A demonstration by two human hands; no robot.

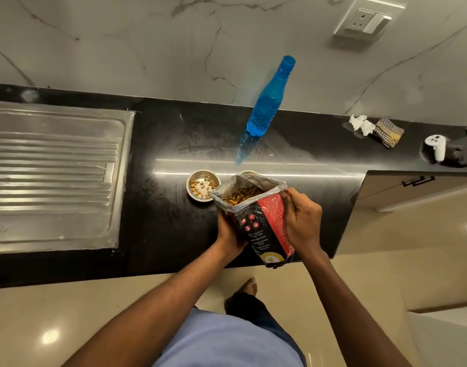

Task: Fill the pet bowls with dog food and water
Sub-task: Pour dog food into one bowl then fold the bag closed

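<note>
An open black and red dog food bag [261,223], full of brown kibble, is held over the black counter [163,229]. My left hand [228,233] grips its left side low down. My right hand [302,218] grips its right edge near the opening. Left of the bag's mouth stands a small steel bowl [202,185] with several kibble pieces in it. A second steel bowl [249,172] shows only as a rim behind the bag. A capped blue water bottle [266,104] stands behind the bowls, near the wall.
A steel sink drainboard [52,176] fills the counter's left part. At the far right lie crumpled white tissue [360,124], a checked cloth [388,132] and a white controller [437,148]. A wall socket [367,19] sits above. The counter ends at the right by a cabinet [401,189].
</note>
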